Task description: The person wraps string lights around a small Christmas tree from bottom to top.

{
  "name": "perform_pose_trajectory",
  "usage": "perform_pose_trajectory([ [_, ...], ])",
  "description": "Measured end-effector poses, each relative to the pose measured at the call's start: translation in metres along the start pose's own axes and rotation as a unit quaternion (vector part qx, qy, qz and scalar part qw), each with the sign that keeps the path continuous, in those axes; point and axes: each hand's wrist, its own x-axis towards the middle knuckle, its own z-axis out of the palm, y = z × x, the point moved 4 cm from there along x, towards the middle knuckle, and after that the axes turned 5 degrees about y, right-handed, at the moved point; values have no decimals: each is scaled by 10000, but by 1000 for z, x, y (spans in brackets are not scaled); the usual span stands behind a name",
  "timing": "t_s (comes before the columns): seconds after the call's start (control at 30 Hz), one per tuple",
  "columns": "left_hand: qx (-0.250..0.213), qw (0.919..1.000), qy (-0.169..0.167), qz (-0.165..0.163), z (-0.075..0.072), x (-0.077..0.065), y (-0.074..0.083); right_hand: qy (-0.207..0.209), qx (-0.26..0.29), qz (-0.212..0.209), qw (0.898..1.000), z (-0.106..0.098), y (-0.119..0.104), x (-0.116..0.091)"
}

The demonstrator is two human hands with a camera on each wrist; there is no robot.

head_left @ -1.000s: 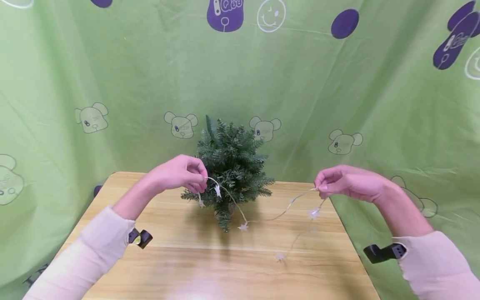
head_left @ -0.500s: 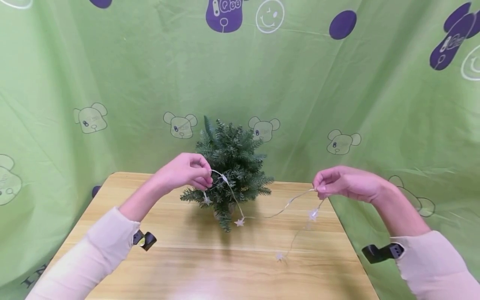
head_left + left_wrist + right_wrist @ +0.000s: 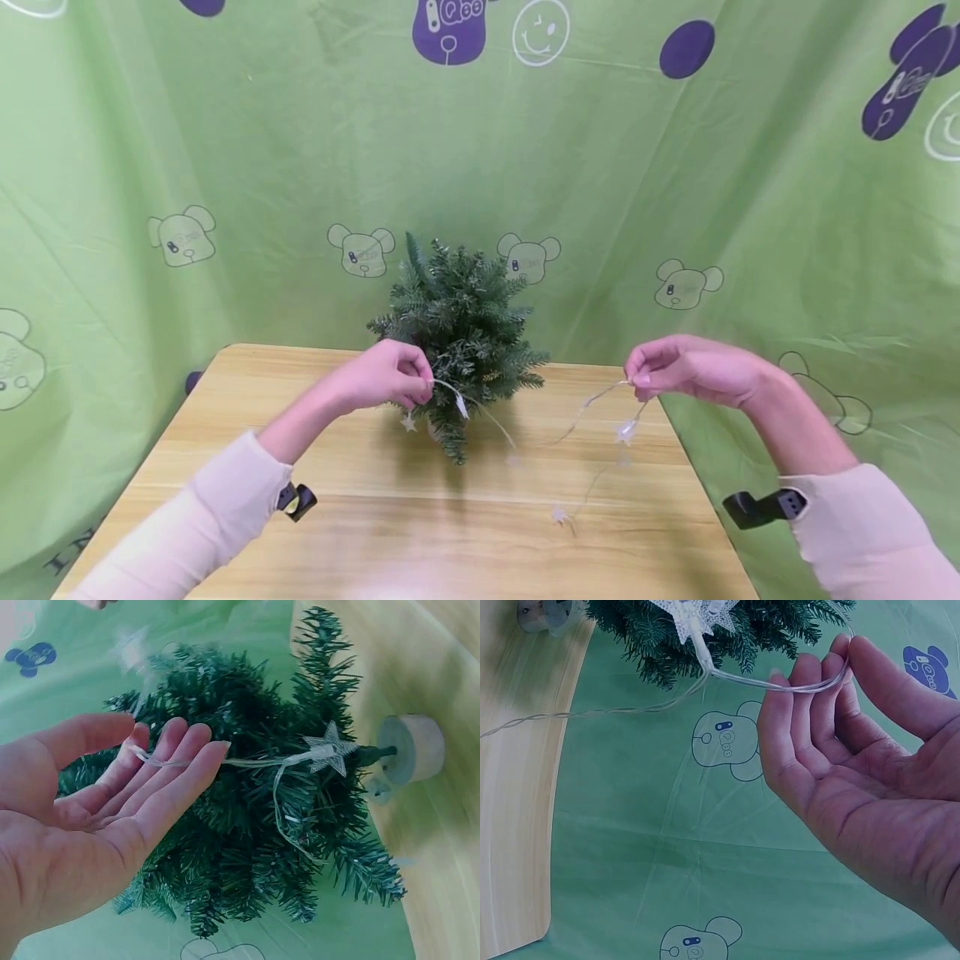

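Note:
A string of star lights (image 3: 626,429) with clear wire hangs between both hands. My left hand (image 3: 386,375) pinches the wire between thumb and index finger, in front of the left side of a small green artificial Christmas tree (image 3: 465,325). In the left wrist view a clear star (image 3: 330,752) dangles from that wire against the branches. My right hand (image 3: 682,367) pinches another stretch of wire, well to the right of the tree. The right wrist view shows the wire (image 3: 742,679) running across its fingers, with a star (image 3: 694,619) overlapping the tree. Between the hands the wire sags low.
The tree stands on a round pale base (image 3: 420,746) toward the back of the wooden table (image 3: 360,517). A green curtain (image 3: 262,150) printed with bear heads hangs behind and along both sides. Dark wrist cameras (image 3: 765,507) sit at the sleeve cuffs.
My left hand rises slightly, then drops lower and moves right across the tree's front, carrying its wire and stars along. My right hand stays nearly still with its wire.

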Motion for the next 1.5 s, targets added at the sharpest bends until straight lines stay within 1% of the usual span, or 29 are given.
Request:
perform_pose_trajectory([
  [0.07, 554, 9984, -26, 69, 3, 0, 1, -7, 11, -5, 10000, 0, 0, -2],
  [0.17, 1318, 9910, -65, 242, 6, 1, 7, 0, 31, 13, 10000, 0, 1, -5],
  [0.23, 1562, 9872, -57, 312, 7, 2, 12, 8, 41, 16, 10000, -1, 1, -7],
  [0.3, 1605, 9863, -109, 363, 9, 2, 17, 34, 44, 48, 10000, -1, 2, -9],
  [0.47, 1553, 9866, -233, 435, 15, 3, 31, 119, -63, 124, 9998, -2, -1, -13],
  [0.57, 1427, 9878, -345, 517, 24, 4, 44, 197, -148, 179, 9995, -3, -6, -15],
  [0.63, 1286, 9891, -457, 549, 35, 5, 53, 229, -217, 184, 9993, -3, -10, -15],
  [0.7, 1236, 9888, -545, 628, 50, 8, 61, 253, -262, 164, 9992, -2, -15, -15],
  [0.77, 1267, 9875, -646, 687, 67, 13, 69, 260, -292, 115, 9992, -2, -20, -13],
  [0.83, 1419, 9845, -718, 743, 84, 20, 75, 265, -311, 51, 9992, -1, -24, -11],
  [0.97, 1415, 9835, -888, 691, 112, 38, 82, 295, -316, -16, 9991, 1, -29, -6],
  [1.07, 1259, 9851, -994, 616, 125, 48, 84, 369, -241, 0, 9990, 1, -29, -5],
  [1.23, 1010, 9867, -1172, 503, 138, 59, 86, 527, -49, 52, 9986, 0, -29, -3],
  [1.33, 764, 9875, -1277, 522, 143, 62, 90, 604, 13, 55, 9982, 0, -31, -2],
  [1.4, 563, 9882, -1314, 549, 145, 63, 94, 698, 84, 82, 9975, 0, -31, -2],
  [1.5, 190, 9894, -1330, 558, 142, 62, 101, 994, 252, 147, 9946, -2, -32, -1],
])
